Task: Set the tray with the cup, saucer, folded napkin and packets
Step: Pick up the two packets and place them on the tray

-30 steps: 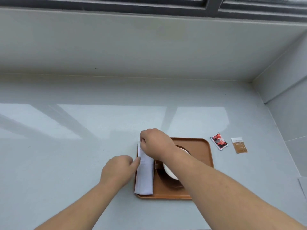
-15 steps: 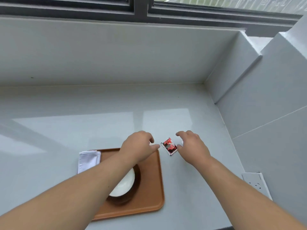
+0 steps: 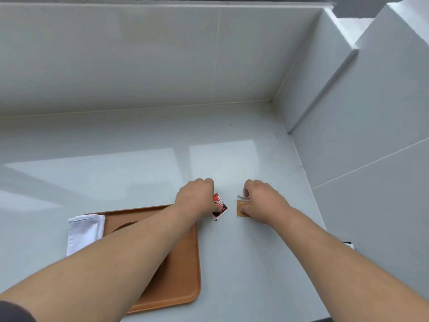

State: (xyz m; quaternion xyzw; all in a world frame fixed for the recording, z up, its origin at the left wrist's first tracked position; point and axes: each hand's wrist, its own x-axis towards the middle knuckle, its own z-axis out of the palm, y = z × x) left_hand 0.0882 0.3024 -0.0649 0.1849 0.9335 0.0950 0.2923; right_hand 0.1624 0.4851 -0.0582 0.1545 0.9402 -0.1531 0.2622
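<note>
Left hand (image 3: 196,196) pinches the red packet (image 3: 220,206) at its left edge. Right hand (image 3: 262,201) pinches the brown packet (image 3: 241,206) at its right edge. Both packets lie on the counter (image 3: 232,252), right of the tray (image 3: 183,263) and folded napkin (image 3: 84,231).

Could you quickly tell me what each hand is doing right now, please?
Left hand: closed on the red packet, pinching it on the counter.
Right hand: closed on the brown packet, also on the counter.
</note>
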